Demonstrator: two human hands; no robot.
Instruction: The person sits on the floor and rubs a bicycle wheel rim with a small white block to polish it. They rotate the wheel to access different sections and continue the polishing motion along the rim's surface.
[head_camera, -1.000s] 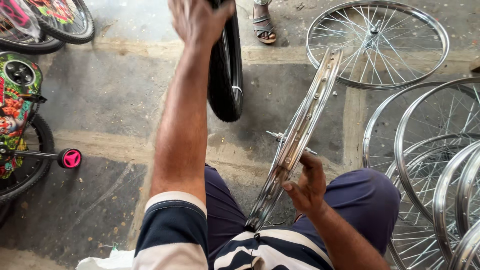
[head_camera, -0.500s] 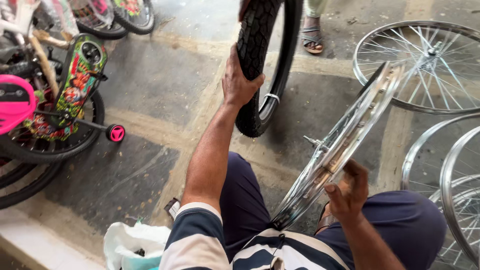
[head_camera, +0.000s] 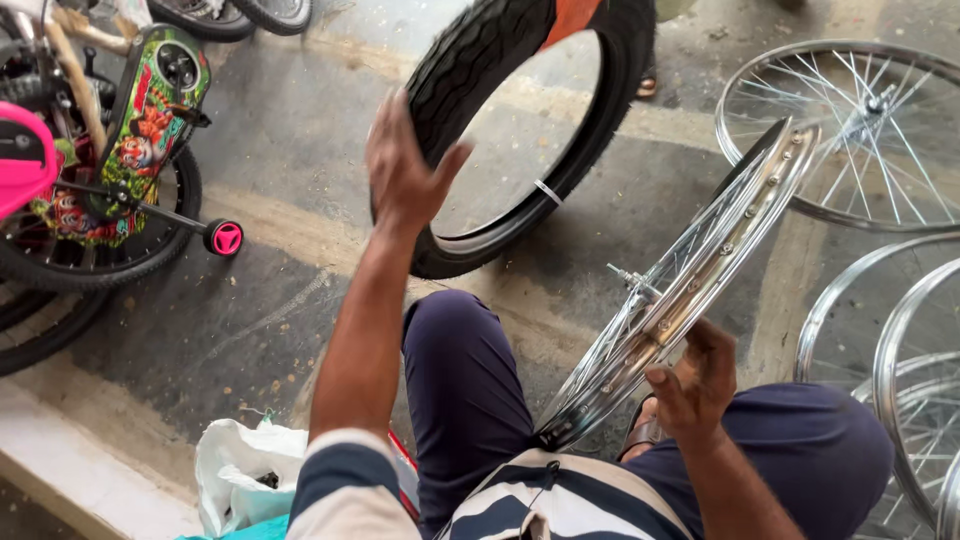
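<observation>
So here's the setup: person sitting on the concrete floor (head_camera: 250, 330), legs in dark blue trousers, striped shirt at the bottom of the frame.

Left hand (head_camera: 405, 170) is up in the middle of the frame, palm flat against the tread of a black bicycle tyre (head_camera: 480, 60). Fingers are spread, not wrapped, so the grip there is released; it looks more like steadying or catching the tyre than holding it. The tyre hangs upright in the upper middle with an orange patch at its top edge, and I can't see what carries it up there since it runs out of frame.

Right hand (head_camera: 695, 385) at lower right has its grip clenched round the edge of a shiny spoked wheel rim (head_camera: 700, 280). The rim stands tilted on edge, its lower end down by the lap and its top leaning toward the upper right, axle stub sticking out to the left. Held like that it probably stays put on the legs while the other hand is busy.

Containers: only a white plastic bag (head_camera: 235, 470) at lower left, crumpled open with something dark inside, can't tell what.

More bare spoked rims (head_camera: 860, 130) lie flat along the right side. A kid's bike (head_camera: 130, 130) with a pink training wheel (head_camera: 225, 238) is parked upper left.
</observation>
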